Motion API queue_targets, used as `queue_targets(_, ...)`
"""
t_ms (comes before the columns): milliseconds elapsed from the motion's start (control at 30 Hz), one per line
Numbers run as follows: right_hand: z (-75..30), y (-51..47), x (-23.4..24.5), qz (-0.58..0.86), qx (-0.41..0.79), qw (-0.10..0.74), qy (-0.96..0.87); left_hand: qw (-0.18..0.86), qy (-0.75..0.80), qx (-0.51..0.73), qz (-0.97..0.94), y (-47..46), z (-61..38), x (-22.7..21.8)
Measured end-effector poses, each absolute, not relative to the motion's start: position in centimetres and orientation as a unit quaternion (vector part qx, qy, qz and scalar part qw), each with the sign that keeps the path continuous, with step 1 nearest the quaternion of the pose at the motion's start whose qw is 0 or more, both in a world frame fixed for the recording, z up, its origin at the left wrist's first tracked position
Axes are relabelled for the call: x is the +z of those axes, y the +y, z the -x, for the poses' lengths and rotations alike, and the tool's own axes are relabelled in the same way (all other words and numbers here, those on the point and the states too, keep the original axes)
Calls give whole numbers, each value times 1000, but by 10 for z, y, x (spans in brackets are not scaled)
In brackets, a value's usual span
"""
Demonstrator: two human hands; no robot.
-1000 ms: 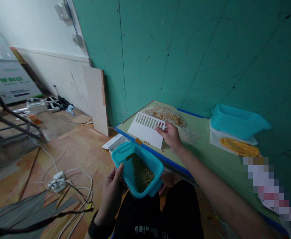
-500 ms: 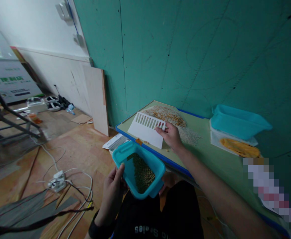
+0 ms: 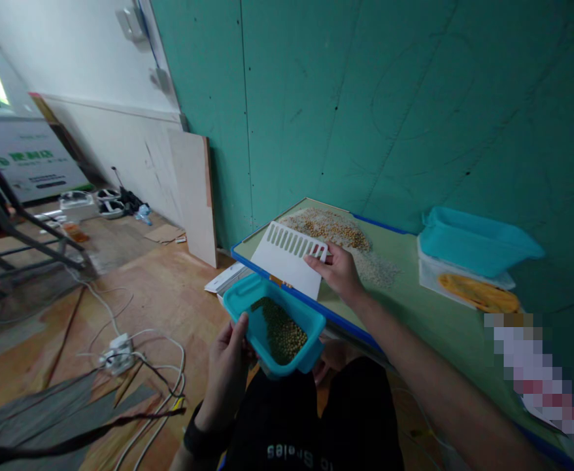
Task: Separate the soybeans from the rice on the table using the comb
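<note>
My left hand (image 3: 229, 353) grips the near-left rim of a turquoise plastic basin (image 3: 256, 340), held tilted below the table's front edge. Inside the basin lie small green beans (image 3: 274, 320) and larger yellow soybeans (image 3: 293, 341). In my right hand (image 3: 340, 271) is a flat white scraper (image 3: 284, 265) with a row of slots along its top, pinched at its right end. The scraper's lower edge is at the table's blue edge, above the basin, with a few soybeans beside it. Behind it on the table spreads a pile of mixed grains and soybeans (image 3: 333, 229).
Whitish grains (image 3: 378, 269) lie on the green table (image 3: 407, 314). At its right are another turquoise basin (image 3: 478, 239) and a yellow cloth-like item (image 3: 478, 292). A green wall (image 3: 306, 98) stands behind. A power strip (image 3: 119, 353) with cables lies on the floor at left.
My right hand has drawn the scraper slightly toward the table's front edge. My left hand has lifted the basin a little closer under that edge. The view has shifted slightly.
</note>
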State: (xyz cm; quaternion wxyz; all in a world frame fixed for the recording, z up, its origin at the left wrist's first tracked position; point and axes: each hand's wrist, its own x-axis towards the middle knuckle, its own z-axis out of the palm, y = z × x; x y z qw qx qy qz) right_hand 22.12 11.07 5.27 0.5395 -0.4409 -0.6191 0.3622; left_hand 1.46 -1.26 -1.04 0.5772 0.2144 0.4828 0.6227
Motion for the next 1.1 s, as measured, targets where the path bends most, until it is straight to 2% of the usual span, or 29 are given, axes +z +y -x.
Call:
queue_targets(200, -222, 114, 63, 441, 414, 570, -557, 578, 481, 620, -223, -14, -15, -12)
queue_targets(300, -240, 107, 81, 454, 384, 617, -515, 576, 489, 620, -215, -17, -17, -15)
queue_targets(367, -261, 90, 93, 474, 303, 633, -531, 584, 482, 618, -210, -21, -20, -17)
queue_targets(467, -294, 50, 103, 536, 121, 629, -550, 595, 480, 610, -210, -25, -25, -18)
queue_targets(533, -311, 25, 103, 596, 9, 587, -549, 601, 484, 599, -213, -26, -28, -18)
queue_targets(667, -325, -1, 92, 663, -73, 486, -565, 615, 482, 583, -221, -26, -33, -23)
queue_targets(800, -325, -7, 79, 687, -74, 443, -571, 610, 491, 579, -226, -25, -35, -26)
queue_targets(1100, -317, -20, 60, 653, -8, 469, -594, 616, 476, 580, -238, -23, -41, -22)
